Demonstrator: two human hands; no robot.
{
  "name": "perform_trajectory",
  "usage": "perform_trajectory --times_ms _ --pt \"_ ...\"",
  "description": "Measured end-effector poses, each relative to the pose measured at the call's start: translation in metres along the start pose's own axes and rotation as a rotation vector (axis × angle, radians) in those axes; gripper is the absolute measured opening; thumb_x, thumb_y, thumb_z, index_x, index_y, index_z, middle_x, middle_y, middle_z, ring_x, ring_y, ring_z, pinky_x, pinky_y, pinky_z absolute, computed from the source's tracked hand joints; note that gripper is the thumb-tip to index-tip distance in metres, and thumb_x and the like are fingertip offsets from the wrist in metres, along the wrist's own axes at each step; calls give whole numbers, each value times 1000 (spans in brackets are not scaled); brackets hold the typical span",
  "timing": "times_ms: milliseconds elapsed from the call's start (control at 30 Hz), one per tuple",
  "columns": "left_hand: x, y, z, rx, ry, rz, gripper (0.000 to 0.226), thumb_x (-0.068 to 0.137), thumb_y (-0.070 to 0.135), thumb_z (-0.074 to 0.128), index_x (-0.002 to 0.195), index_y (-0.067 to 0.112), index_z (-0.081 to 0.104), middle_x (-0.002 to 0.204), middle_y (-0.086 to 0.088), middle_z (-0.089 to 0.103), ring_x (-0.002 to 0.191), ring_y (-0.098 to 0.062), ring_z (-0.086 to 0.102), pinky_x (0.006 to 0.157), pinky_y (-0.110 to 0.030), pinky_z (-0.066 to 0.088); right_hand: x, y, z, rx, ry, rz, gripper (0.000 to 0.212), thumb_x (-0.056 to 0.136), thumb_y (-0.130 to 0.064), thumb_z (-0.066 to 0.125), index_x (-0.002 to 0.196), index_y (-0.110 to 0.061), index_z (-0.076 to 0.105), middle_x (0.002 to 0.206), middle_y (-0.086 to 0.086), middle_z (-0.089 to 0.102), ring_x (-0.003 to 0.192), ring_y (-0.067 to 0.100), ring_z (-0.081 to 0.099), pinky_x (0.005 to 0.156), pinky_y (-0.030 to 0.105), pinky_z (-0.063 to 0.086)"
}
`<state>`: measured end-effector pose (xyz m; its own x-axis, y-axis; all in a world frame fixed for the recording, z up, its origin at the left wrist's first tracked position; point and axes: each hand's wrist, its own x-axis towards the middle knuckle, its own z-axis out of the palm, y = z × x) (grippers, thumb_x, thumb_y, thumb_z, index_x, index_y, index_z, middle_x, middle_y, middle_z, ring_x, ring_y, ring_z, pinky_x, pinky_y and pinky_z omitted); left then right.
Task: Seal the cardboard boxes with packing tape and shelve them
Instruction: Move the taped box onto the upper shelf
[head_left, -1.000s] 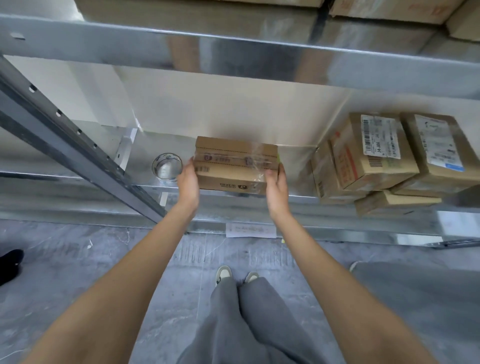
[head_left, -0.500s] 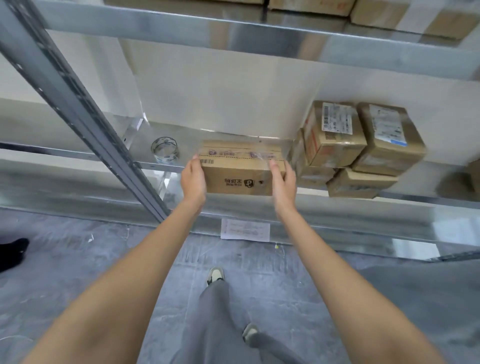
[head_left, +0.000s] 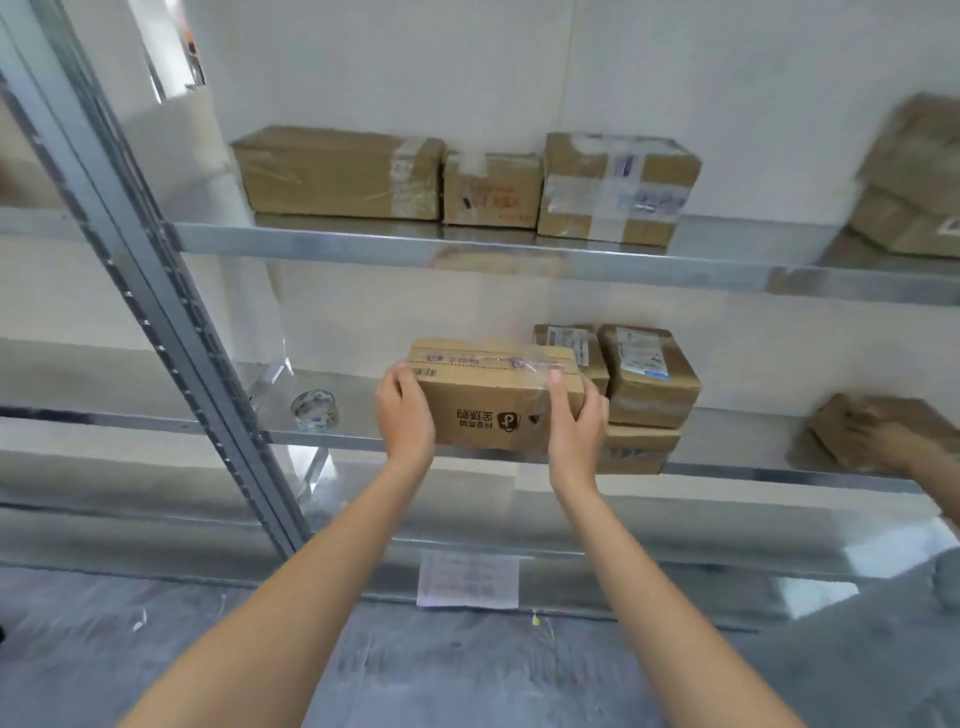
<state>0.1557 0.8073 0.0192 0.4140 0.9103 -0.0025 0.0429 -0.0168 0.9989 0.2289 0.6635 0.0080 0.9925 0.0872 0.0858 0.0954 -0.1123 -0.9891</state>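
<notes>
box: brown cardboard box (head_left: 498, 402), clear tape over top seam, printed logo upside down on front face; sits at front edge of middle shelf (head_left: 363, 441), between both hands
left hand: left hand (head_left: 405, 410) grips box's left end, fingers curled round the corner
right hand: right hand (head_left: 574, 421) grips box's right end, thumb up on front face, fingers wrapped behind
neighbours right: stack of small boxes (head_left: 634, 389) with white labels just beside the held box, touching or nearly so, hard to tell; they block any slide to the right
neighbours left: tape roll (head_left: 314, 410), clear and shiny, lying on same shelf, apart from box
upright: grey perforated steel post (head_left: 171, 322) runs diagonally at left, in front of shelf end
upper shelf: three taped cardboard boxes (head_left: 467, 184) in a row against white wall
far right: another person's hand (head_left: 883, 439) on a blurred carton (head_left: 831, 431), same shelf level
shelf metal: galvanised, glossy, reflective
below: paper sheet (head_left: 467, 579) on lower rail; grey concrete floor (head_left: 441, 670)
</notes>
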Motion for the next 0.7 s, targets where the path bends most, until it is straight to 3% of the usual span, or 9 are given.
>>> perform_trajectory --times_ms 233,500,600,700 --pt "2 75 16 -40 -53 131 40 103 35 25 101 16 60 109 -8 61 102 -22 56 93 -40 44 24 -65 -17 32 106 -137 56 90 -61 51 130 -22 52 122 -4 46 113 13 47 95 35 43" --pt "17 177 15 -206 -75 260 52 101 45 24 99 11 63 106 -5 63 98 -20 57 85 -36 43 52 -155 -22 103 175 -294 66 84 -71 48 125 -20 55 119 -2 49 108 15 51 89 34 46" --pt "27 207 23 -250 -79 305 47 101 42 25 78 15 55 89 -4 60 82 -20 53 77 -38 40 70 -190 -28 130 188 -316 63 86 -69 50 119 -16 58 117 1 52 105 17 53 84 30 44" --pt "35 232 38 -274 -103 331 43 103 38 26 68 16 39 71 0 44 71 -18 40 71 -37 33 89 -218 -38 103 231 -351 54 90 -61 51 110 -11 60 110 5 54 99 19 53 75 27 39"
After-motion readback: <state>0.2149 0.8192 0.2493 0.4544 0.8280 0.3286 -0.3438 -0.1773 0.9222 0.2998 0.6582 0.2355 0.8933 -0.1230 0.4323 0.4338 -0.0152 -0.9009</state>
